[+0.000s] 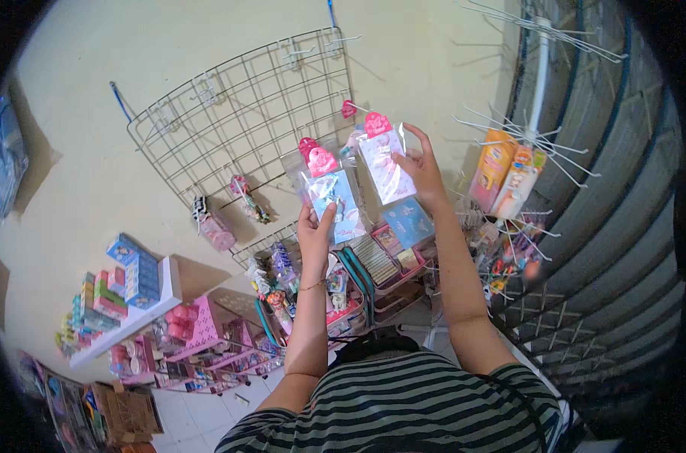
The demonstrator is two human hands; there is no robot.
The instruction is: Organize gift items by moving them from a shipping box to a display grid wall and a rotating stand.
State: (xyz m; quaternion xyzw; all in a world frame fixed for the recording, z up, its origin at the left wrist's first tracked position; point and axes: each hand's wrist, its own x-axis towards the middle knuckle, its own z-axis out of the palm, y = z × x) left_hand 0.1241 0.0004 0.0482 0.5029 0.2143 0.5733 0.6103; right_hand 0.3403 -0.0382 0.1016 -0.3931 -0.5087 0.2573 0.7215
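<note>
My left hand (315,229) grips a clear plastic packet with a blue card (343,218) inside and a pink heart-shaped header on top. A similar packet with a pale lilac card (385,175) is between the thumb and fingers of my right hand (425,175), its index finger raised past the packet's edge. Both packets are in front of the lower right part of a wire grid panel (252,107) on the wall. Other packets with pink headers hang just behind them. Hooks are clipped along the grid's upper part.
A white rotating hook stand (538,85) with hanging packets (493,170) is close on my right, before a ribbed metal shutter (609,226). Plastic bins of small goods (343,300) stand below the grid. A white wall shelf (144,317) with boxes and a pink rack (201,328) are at left.
</note>
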